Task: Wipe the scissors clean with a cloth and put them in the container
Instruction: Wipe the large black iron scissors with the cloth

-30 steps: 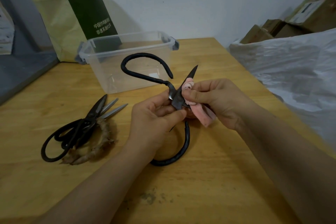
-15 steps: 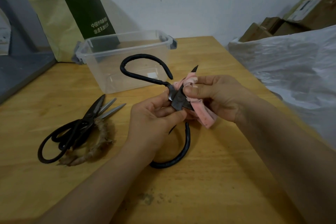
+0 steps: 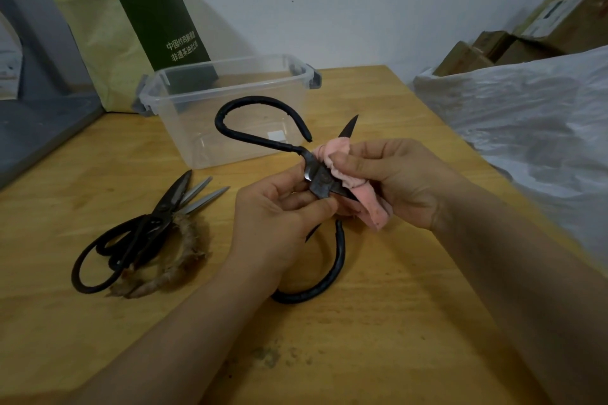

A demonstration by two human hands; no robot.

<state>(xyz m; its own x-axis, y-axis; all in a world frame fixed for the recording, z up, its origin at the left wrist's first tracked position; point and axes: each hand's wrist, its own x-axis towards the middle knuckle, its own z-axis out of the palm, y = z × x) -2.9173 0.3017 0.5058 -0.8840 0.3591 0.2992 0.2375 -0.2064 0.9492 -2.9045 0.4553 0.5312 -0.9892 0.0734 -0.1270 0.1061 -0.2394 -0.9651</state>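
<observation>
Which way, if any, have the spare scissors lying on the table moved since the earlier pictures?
No. The spare scissors stay put: their blade tips still point just short of the clear container's near left corner.

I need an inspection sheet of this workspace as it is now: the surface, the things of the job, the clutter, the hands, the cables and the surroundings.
Surface: wooden table, dark stains near the front edge.
Job's things: black scissors in hand, tip pointing away; pink cloth around the blades; clear container behind, open, no scissors inside.
Clutter: other scissors heaped on the left.
Grippers: left hand grips the black scissors near the pivot; right hand pinches the pink cloth on the blades.
Cables: nothing seen.
Surroundings: green paper bag by the wall; cardboard boxes and white plastic sheet on the right.
</observation>
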